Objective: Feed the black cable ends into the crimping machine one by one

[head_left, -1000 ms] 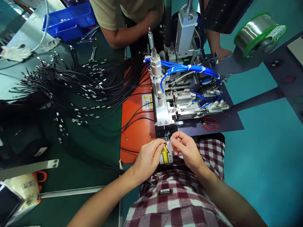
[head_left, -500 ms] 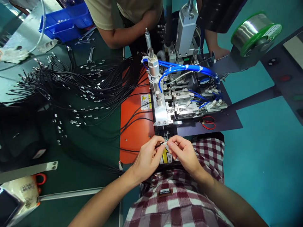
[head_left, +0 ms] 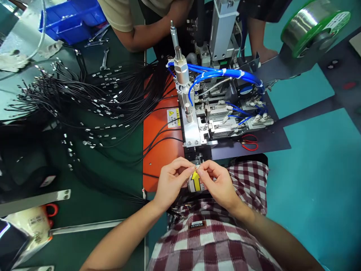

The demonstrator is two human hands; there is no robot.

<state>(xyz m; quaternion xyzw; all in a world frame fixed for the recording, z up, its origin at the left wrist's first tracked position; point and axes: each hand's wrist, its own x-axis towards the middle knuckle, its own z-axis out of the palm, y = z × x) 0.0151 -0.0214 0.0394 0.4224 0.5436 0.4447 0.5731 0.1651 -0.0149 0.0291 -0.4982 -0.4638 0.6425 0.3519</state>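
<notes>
My left hand [head_left: 172, 178] and my right hand [head_left: 217, 180] meet fingertip to fingertip just in front of the small machine [head_left: 205, 113], over a yellow arrow label [head_left: 195, 180]. Both are pinched shut on the end of a thin black cable [head_left: 149, 175] that runs left across the orange plate [head_left: 160, 150]. The cable's tip is hidden between my fingers. My checked shirt [head_left: 214, 233] fills the bottom of the view.
A large bundle of black cables with metal ends [head_left: 84, 101] covers the green table at left. Another person [head_left: 146, 19] leans in at the top beside a blue bin [head_left: 73, 19]. Red scissors [head_left: 249, 143] lie right of the machine; a solder spool [head_left: 313, 28] sits top right.
My hands have drawn closer together and shifted slightly left and toward me, still pinching the cable end. The view has tilted a little.
</notes>
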